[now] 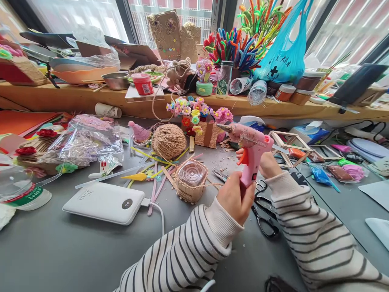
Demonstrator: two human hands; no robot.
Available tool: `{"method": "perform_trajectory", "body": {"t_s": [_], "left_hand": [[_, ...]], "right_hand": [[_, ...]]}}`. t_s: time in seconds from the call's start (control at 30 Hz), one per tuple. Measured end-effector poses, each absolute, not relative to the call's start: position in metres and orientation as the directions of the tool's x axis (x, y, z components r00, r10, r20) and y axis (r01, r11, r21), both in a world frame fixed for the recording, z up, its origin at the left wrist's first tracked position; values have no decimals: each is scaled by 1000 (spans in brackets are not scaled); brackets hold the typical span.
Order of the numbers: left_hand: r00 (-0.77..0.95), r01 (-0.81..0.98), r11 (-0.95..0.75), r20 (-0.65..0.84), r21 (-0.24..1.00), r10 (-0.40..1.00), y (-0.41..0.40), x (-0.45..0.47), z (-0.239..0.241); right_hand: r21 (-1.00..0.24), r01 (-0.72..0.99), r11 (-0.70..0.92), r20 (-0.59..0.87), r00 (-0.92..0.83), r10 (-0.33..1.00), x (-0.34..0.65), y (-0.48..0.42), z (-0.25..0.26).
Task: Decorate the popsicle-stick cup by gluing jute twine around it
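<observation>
A pink glue gun (251, 148) stands upright above the grey table, nozzle pointing left. My left hand (235, 198) is closed around the bottom of its handle. My right hand (267, 163) is closed on the grip from behind, a finger at the orange trigger. Both arms wear striped sleeves. Just left of my hands sits a small woven basket (191, 181) with a clear plastic lid. Black scissors (265, 211) lie on the table under my right wrist.
A white power bank (105, 201) with a cable lies front left. A ball of twine (169, 140), a flower box (202, 121), wooden stick frames (288, 146) and cellophane bags (85, 140) crowd the middle. A cluttered wooden shelf (91, 99) runs behind.
</observation>
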State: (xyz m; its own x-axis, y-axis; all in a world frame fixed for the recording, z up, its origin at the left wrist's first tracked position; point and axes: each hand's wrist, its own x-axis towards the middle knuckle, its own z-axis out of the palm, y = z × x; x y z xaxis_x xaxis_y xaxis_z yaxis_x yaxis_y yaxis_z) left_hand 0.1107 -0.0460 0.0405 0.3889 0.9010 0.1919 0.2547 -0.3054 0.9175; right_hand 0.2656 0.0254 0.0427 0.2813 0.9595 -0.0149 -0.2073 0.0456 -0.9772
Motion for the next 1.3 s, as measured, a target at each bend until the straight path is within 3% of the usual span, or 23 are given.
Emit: {"method": "perform_trajectory", "body": {"t_s": [0.2,0.37,0.5,0.83,1.13,1.2,1.3], "left_hand": [[336,227,-403,317,886,887,-46,114,33],[287,312,-457,376,833,881,-46,114,32],[290,387,-474,384,791,877,-48,114,33],[339,464,-551,436,694,834,-47,108,31],[409,527,-588,424,614,808,-51,103,28],[430,514,-621,449,591,783,-56,91,30],[484,401,-787,621,470,617,-62,60,42]], "right_hand": [[-970,-176,167,74,441,894,249,-24,36],[-972,-132,196,130,393,910,227,-46,46],[-973,50,225,228,337,914,219,-54,62],[-983,154,105,143,263,954,200,-46,70],[-993,96,67,101,415,904,202,-39,61],[-995,79,64,92,427,899,205,-37,60],[-997,62,51,72,401,913,212,-36,63]]}}
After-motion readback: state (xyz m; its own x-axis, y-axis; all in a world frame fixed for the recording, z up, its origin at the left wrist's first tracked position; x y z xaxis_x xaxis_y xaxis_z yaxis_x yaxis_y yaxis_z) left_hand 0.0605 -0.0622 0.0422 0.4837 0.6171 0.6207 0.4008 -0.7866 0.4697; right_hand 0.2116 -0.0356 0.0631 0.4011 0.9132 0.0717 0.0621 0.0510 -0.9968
